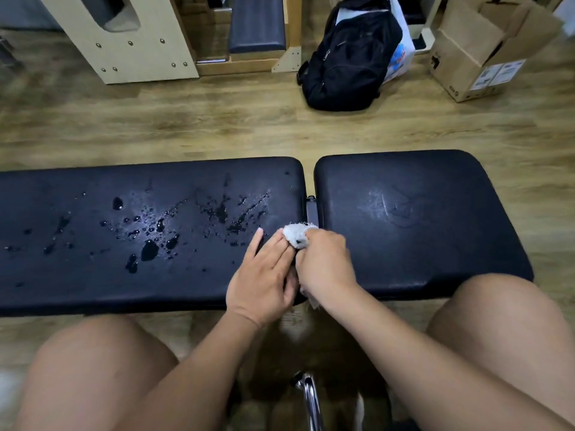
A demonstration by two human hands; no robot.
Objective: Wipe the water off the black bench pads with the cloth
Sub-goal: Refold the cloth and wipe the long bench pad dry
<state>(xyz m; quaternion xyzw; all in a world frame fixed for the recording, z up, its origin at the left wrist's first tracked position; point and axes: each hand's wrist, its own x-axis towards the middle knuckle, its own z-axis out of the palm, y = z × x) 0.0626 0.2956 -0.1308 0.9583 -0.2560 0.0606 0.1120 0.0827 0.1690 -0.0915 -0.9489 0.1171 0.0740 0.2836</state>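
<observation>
While your right hand (323, 262) has the white cloth (297, 233) bunched in curled fingers, with a wad of it poking out at the twelve o'clock side of your knuckles, you are at the seam (311, 209) between the two black pads, just at the near right corner of the long left pad (62, 290). Your left hand (261, 275) lies flat on that pad with its fingers straight, holding nothing, its fingertips up against the cloth and your right hand. Judging by the surfaces, the right pad (435, 228) shows only a faint dull smear and looks dealt with, while the left pad carries the real work: puddles and beads of water (149, 250) scattered from about nine to eleven o'clock of your hands, the biggest blobs well out toward nine. So the step in hand looks like readying the cloth at the start of the left pad. For the next move, I'd judge you need the cloth pressed flat under your right palm and swept out toward nine o'clock through the droplets, with your left hand lifted clear of the path first.
</observation>
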